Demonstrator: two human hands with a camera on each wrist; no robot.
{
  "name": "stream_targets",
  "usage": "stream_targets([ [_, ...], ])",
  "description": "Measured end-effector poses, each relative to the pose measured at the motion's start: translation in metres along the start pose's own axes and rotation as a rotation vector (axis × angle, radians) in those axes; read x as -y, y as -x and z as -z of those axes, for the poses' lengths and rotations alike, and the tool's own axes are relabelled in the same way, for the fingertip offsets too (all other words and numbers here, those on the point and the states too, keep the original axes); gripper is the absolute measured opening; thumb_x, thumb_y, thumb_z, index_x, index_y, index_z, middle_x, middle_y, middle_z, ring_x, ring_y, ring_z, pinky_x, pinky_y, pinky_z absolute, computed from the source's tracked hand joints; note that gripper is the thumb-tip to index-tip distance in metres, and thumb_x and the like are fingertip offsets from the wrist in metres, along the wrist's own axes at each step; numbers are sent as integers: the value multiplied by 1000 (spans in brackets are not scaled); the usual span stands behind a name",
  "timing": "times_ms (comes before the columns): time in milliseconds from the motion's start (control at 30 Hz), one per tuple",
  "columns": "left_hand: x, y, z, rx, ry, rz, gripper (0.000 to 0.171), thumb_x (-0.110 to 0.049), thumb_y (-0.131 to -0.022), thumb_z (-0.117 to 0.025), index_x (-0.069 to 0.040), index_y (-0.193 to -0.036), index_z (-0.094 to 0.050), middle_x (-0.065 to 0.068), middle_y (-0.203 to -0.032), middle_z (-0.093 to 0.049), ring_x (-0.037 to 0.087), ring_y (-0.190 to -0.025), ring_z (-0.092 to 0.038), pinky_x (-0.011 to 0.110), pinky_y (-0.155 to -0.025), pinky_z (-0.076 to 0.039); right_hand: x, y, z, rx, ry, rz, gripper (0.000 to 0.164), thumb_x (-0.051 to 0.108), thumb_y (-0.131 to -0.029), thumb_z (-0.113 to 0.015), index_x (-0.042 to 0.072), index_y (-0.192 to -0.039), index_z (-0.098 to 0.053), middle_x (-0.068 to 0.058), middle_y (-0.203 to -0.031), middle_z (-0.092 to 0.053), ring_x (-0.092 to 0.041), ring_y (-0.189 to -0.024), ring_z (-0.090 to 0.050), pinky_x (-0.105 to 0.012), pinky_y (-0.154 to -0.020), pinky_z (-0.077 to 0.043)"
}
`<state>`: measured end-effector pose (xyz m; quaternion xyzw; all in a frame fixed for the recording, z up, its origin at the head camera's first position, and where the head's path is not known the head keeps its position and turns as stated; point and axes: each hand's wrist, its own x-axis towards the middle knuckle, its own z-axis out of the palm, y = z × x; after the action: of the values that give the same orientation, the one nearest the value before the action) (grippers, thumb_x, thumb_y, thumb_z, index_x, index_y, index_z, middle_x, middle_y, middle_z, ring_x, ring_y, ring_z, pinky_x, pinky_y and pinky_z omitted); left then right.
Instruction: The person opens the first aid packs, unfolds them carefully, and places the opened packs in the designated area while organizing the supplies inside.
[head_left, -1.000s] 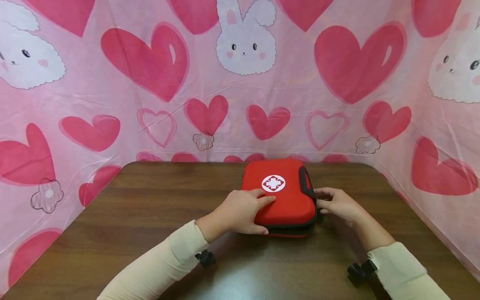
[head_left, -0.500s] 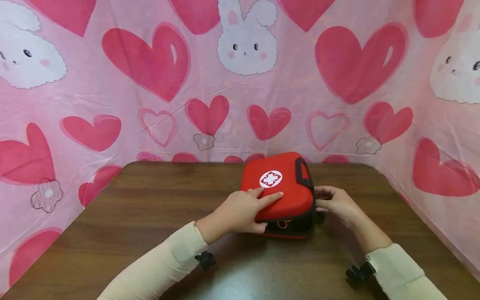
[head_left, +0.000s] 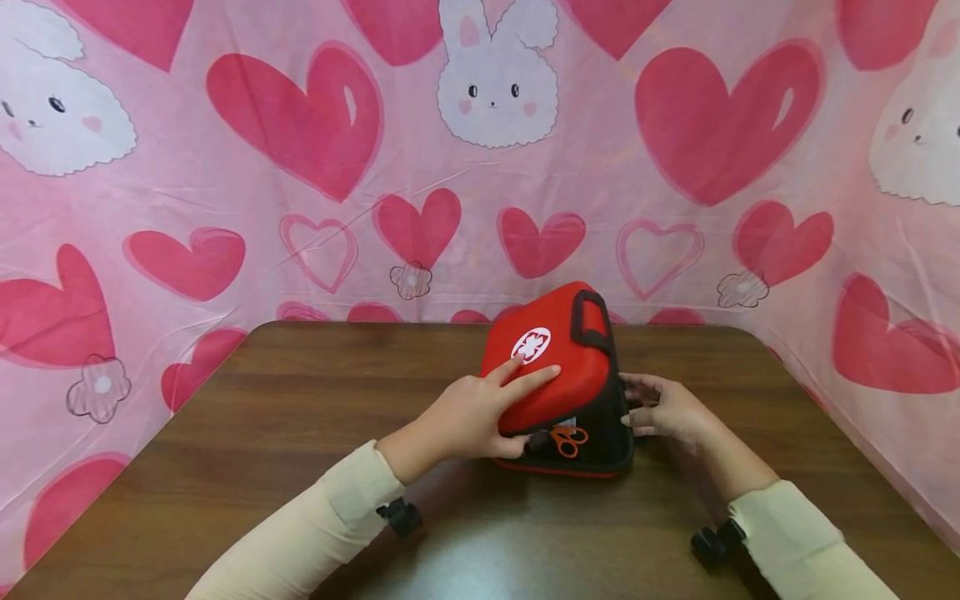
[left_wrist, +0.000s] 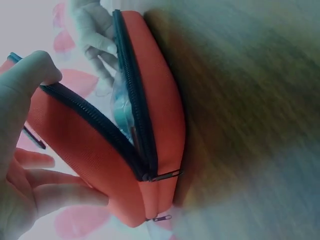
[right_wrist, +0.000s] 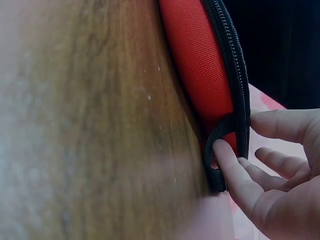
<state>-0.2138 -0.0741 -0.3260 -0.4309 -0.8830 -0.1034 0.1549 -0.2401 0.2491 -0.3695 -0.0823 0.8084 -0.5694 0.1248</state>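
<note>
Between the left hand [head_left: 467,410], gripping the raised red fabric lid [head_left: 564,346], and the right hand [head_left: 669,412], pinching the black lower rim [right_wrist: 236,72], the rounded red zippered case [head_left: 573,385] had opened wider than a second earlier, baring orange-handled scissors [head_left: 562,439], so its contents appeared reachable.

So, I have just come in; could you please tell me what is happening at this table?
A person holds a red first-aid case partly open on a wooden table. The left hand grips the tilted lid, while the right hand holds the base by its edge and black carry handle. Orange-handled scissors are visible inside.
</note>
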Motion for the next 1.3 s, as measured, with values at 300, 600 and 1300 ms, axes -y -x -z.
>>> stream_targets([
  [300, 7, 3, 4, -63, 115, 41, 96, -33, -74, -76, -34, -155, -24, 6, -144, -44, 10, -64, -54, 26, -65, -52, 4, 0, 2, 14, -4, -62, 75, -6, -82, -68, -10, -147, -29, -40, -141, -33, -22, -95, -62, -37, -78, -57],
  [600, 8, 12, 5, -101, 294, 177, 104, -25, -71, -84, -41, -153, -22, -4, -147, -40, 16, -89, -58, 30, -73, -55, 2, 3, 2, 15, 4, -51, 76, -6, -81, -70, -12, -145, -29, -41, -140, -33, -21, -92, -62, -38, -75, -58],
  [1300, 19, 33, 7, -251, 381, 185, 110, -17, -68, -83, -29, -156, -19, 6, -134, -47, 21, -110, -56, 42, -88, -54, 13, 4, -5, -53, 454, -38, 83, 27, -75, -85, -8, -138, -43, -36, -128, -50, -44, -109, -56, -40, -64, -57],
])
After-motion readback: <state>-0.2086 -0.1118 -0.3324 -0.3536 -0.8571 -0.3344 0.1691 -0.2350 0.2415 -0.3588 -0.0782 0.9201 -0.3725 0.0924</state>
